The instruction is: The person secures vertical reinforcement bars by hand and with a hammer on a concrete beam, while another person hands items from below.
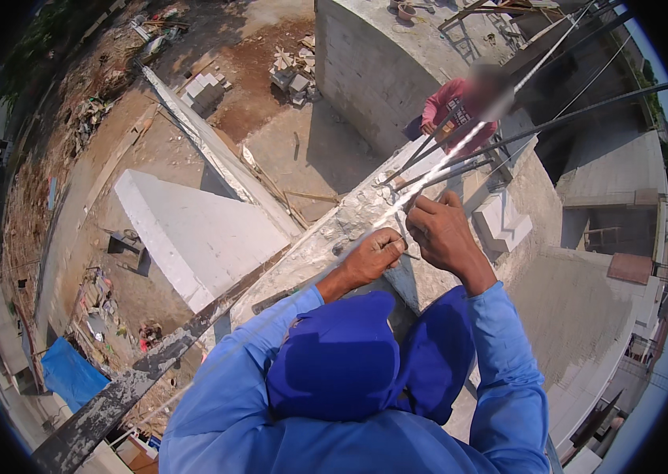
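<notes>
My left hand [373,258] is closed in a pinch over the top of the concrete wall [361,207]. From its fingertips pokes a thin dark strand [410,254], too small to name surely. Just to the right, my right hand [446,235] is raised with its fingers curled together; what they grip, if anything, is hidden. Beyond both hands a white rope [464,146] slants up to the far right. Steel reinforcing bars [508,142] stick out beside it, close past my right hand.
A person in a red shirt [460,110] is at the far end of the wall. White blocks [501,223] rest right of my hands. A large white slab [199,229] lies left, above lower ground. A dark beam [112,407] crosses lower left, near a blue tarp [71,371].
</notes>
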Demonstrator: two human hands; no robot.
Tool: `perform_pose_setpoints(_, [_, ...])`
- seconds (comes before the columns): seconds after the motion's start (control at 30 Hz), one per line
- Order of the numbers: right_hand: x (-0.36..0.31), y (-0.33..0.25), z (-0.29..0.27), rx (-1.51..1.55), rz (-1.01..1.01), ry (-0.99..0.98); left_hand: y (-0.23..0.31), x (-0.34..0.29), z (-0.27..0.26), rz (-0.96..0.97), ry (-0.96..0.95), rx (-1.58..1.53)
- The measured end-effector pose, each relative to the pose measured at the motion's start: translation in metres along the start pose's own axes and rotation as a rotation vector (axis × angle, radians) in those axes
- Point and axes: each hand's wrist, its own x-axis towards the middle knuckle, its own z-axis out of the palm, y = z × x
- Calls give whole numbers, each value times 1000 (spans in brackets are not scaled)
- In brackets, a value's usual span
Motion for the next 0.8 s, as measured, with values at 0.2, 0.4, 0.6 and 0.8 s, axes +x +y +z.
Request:
perform_pose_setpoints(0.2, [8, -5, 2, 0, 21, -22, 3, -12, -4, -1, 105, -155])
perform_pose_setpoints(0.4, [16, -17, 6, -43, 10, -74, -10, -23, -13, 80, 139, 23])
perform_pose_setpoints(0.6, [15, -16, 12, -30, 78, -144, -4, -36, -25, -167, 123, -53])
perform_pose_setpoints(0.8, [21, -7, 20, -47, 54, -178, -46, -35, -37, 117, 479, 627])
